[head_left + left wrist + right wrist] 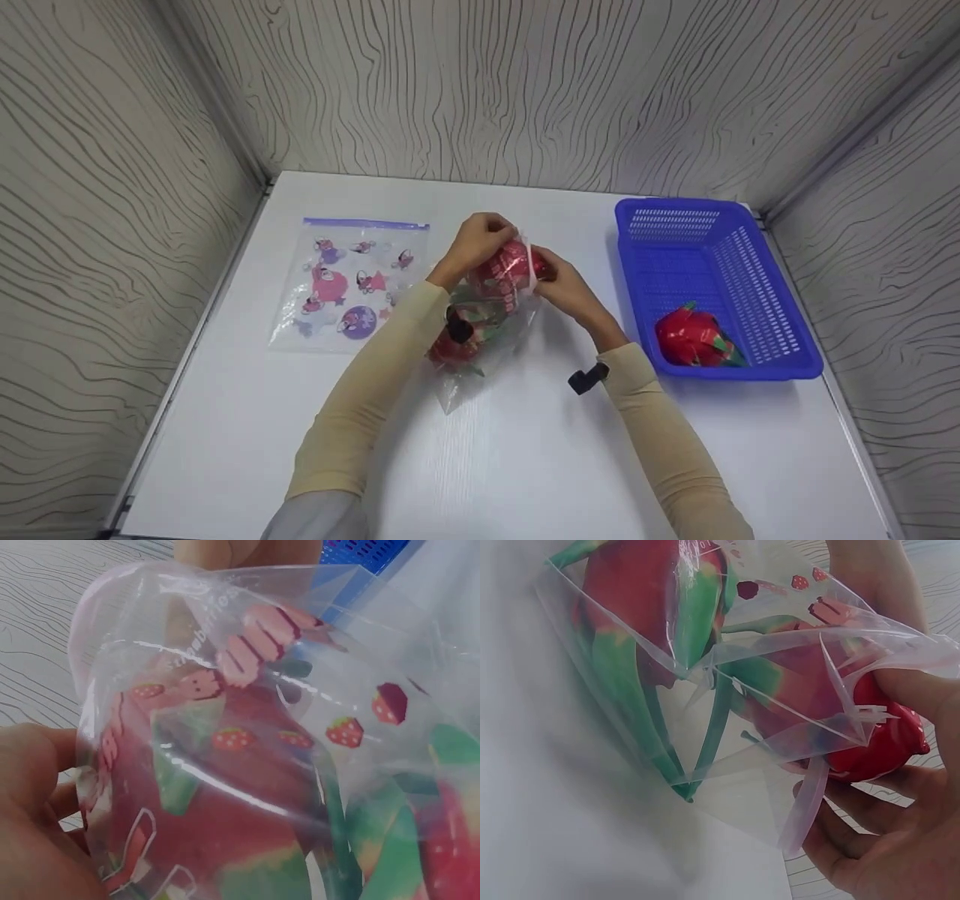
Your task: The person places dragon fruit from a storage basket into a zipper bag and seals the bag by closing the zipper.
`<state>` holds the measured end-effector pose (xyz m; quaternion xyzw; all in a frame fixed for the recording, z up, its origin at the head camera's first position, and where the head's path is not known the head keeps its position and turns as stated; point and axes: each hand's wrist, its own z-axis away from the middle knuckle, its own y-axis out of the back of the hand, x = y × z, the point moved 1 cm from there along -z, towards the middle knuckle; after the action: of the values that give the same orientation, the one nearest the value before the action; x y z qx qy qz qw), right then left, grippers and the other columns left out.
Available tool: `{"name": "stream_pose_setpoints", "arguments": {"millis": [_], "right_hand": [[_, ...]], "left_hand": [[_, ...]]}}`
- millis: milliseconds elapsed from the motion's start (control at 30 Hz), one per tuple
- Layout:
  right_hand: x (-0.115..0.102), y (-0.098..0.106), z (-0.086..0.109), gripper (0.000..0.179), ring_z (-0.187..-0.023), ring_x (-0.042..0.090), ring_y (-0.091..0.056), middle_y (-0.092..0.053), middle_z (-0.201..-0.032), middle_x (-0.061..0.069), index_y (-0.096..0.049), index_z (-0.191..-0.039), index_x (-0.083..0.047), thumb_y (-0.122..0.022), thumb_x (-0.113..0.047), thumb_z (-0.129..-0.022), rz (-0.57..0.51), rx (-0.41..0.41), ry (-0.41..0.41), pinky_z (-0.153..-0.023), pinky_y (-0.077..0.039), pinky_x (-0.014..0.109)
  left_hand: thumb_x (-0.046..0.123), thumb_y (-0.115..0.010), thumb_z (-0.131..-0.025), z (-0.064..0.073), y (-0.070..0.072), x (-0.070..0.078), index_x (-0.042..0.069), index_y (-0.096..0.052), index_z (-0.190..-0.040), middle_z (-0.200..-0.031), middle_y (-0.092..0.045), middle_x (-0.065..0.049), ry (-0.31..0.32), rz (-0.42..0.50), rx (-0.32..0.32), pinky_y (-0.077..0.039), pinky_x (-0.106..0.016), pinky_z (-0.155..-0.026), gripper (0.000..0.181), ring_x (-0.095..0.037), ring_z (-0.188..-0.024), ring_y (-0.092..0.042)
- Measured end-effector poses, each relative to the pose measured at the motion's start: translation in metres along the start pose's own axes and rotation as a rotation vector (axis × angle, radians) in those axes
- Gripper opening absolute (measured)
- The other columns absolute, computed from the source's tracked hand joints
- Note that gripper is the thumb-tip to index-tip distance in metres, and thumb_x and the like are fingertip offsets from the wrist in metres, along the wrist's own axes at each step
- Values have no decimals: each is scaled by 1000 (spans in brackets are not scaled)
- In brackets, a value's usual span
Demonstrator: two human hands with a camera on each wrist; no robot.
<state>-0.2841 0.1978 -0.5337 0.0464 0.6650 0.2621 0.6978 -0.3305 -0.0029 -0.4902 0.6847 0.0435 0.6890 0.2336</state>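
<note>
A clear zip bag (452,395) printed with strawberries is held above the middle of the table. One red dragon fruit (652,607) with green scales, likely artificial, lies inside the bag. At the bag's mouth sits a second dragon fruit (889,739), mostly inside, its shiny red end sticking out. My left hand (478,244) pinches the bag's rim on the far side; its fingertips are partly hidden in the left wrist view. The right hand (564,286) grips the second fruit's protruding end, thumb on one side and fingers underneath, next to the bag's pale rim.
To the right, a blue plastic basket (806,352) holds another dragon fruit (694,337). On the left lies a flat clear zip bag (356,281) with a purple slider strip and pink cartoon prints. Patterned panels (465,90) stand around the white table (510,465).
</note>
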Motion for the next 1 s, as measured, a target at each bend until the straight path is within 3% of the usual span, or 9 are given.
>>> {"name": "stream_pose_setpoints", "arguments": {"millis": [333, 533, 800, 933, 1000], "right_hand": [[1, 2, 4, 74, -136, 40, -58, -55, -154, 24, -38, -164, -6, -71, -20, -100, 80, -18, 20, -118, -48, 54], [2, 2, 9, 68, -135, 42, -58, -58, -149, 26, -41, -161, -2, -70, -17, -101, 96, 5, 58, -118, -48, 55], [4, 7, 14, 59, -143, 42, -54, -55, -153, 26, -45, -157, 1, -66, -22, -106, 75, 22, 69, -122, -44, 54], [9, 12, 20, 52, -136, 40, -60, -60, -149, 23, -54, -149, 0, -67, -25, -106, 80, 64, 62, -116, -50, 53], [12, 15, 24, 46, -124, 37, -66, -65, -140, 21, -59, -141, -1, -69, -29, -105, 92, 90, 44, -106, -56, 48]], "left_hand": [[24, -62, -107, 2, 1, 0, 3, -72, -123, -122, -72, -13, 56, 65, 39, -60, -36, -97, 28, -22, -108, -68], [26, -63, -108, 7, 0, -2, 5, -70, -126, -124, -70, -10, 109, 141, 49, -58, -35, -100, 28, -23, -112, -66], [30, -63, -108, 7, 2, -3, 5, -67, -133, -130, -68, -9, 158, 156, 53, -56, -40, -109, 35, -30, -126, -64], [38, -61, -108, 9, 2, -4, 4, -67, -135, -130, -69, -8, 145, 162, 63, -54, -44, -111, 44, -31, -128, -64], [40, -61, -108, 9, 1, -4, 3, -68, -133, -129, -70, -9, 126, 159, 67, -55, -44, -110, 46, -30, -127, -65]]}}
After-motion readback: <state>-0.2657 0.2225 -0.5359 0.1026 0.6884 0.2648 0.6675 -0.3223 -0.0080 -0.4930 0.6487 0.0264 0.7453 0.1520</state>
